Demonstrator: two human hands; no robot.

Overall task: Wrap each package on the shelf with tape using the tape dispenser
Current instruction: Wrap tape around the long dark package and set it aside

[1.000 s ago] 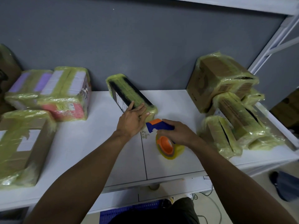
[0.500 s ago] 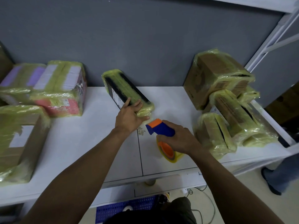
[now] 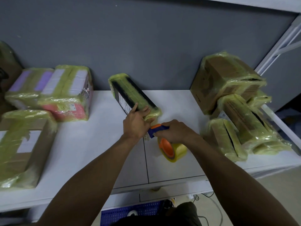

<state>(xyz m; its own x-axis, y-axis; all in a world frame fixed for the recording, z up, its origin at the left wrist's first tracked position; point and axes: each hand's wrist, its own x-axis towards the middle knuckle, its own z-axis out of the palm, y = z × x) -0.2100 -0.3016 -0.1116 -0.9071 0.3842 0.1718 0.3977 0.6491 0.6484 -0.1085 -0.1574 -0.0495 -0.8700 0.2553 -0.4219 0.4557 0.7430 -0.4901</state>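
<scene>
A long black package (image 3: 130, 93) wrapped in yellowish tape lies slanted on the white shelf (image 3: 91, 152), its far end near the grey back wall. My left hand (image 3: 136, 123) grips its near end, thumb on the labelled side and fingers over the top. Just to the right, my right hand (image 3: 175, 132) holds the blue and orange handle of the tape dispenser (image 3: 167, 144). Its yellow tape roll with an orange core hangs below my hand, close to the shelf. The dispenser's front sits right at the package's near end.
Taped packages sit at the left: a pink and white box (image 3: 68, 93), a purple one (image 3: 27, 87) behind it, and a large brown carton (image 3: 22, 147) at the front. A pile of taped brown boxes (image 3: 236, 101) fills the right end. A white shelf post (image 3: 276, 46) rises there.
My left hand shifted from lying flat on the package's end to gripping it. My right hand brought the dispenser up and left, against the package's near end.
</scene>
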